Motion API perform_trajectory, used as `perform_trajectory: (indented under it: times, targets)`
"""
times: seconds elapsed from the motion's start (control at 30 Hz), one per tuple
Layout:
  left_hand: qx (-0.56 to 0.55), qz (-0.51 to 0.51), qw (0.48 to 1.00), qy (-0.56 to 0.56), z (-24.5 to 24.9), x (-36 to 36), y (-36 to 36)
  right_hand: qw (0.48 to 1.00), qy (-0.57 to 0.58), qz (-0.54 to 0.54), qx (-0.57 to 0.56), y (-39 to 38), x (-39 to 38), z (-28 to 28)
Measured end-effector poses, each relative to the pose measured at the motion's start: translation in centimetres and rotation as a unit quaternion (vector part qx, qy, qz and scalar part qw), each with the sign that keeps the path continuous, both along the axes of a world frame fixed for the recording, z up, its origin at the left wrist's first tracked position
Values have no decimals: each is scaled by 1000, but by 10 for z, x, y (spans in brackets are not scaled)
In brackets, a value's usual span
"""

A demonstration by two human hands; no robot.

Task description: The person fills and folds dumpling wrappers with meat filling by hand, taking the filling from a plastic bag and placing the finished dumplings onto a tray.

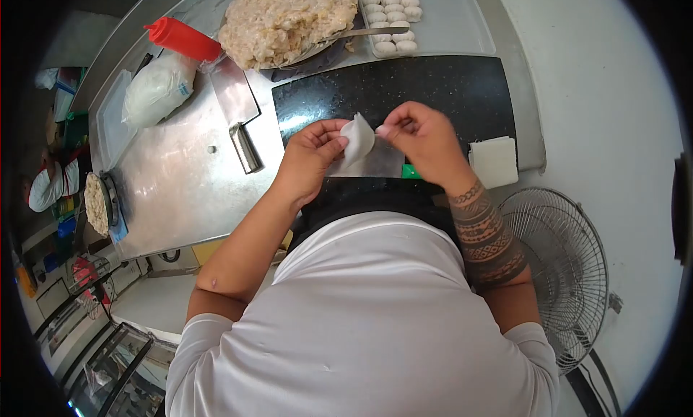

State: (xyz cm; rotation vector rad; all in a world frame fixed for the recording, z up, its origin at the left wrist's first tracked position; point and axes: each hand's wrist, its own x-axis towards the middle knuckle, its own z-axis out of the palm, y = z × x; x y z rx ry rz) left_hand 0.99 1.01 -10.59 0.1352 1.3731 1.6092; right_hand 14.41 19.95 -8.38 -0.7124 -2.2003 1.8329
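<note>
A thin white wrapper [357, 141] is pinched between the thumb and fingers of my left hand [315, 151], above the black speckled board [433, 78]. Just right of the wrapper, my right hand [424, 139] has its thumb and index fingertips pressed together; whether anything is between them is too small to tell. A large mound of pale filling [285, 20] lies beyond the board, with a metal utensil [372, 31] resting in it. Rows of round white pieces [392, 16] fill a clear tray to its right.
A cleaver [245, 146], a red squeeze bottle [184, 40] and a white plastic bag [159, 90] lie on the metal table [180, 193]. A folded white cloth [494, 162] is at the right, near a fan [559, 265]. Another person [52, 186] is at far left.
</note>
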Motion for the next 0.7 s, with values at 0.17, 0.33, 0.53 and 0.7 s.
perform_trajectory:
  times: [0.17,0.33,0.53,0.7]
  targets:
    - [31,-52,991,118,24,18,13,999,-25,16,44,-28,0,13]
    - [22,-74,979,190,30,20,12,999,10,4,-47,-24,8,8]
    - [90,-40,995,-18,9,10,-5,980,39,-99,-170,-11,28,-14]
    - [61,0,988,-143,-31,-14,-34,942,109,-199,-248,33,57,-7]
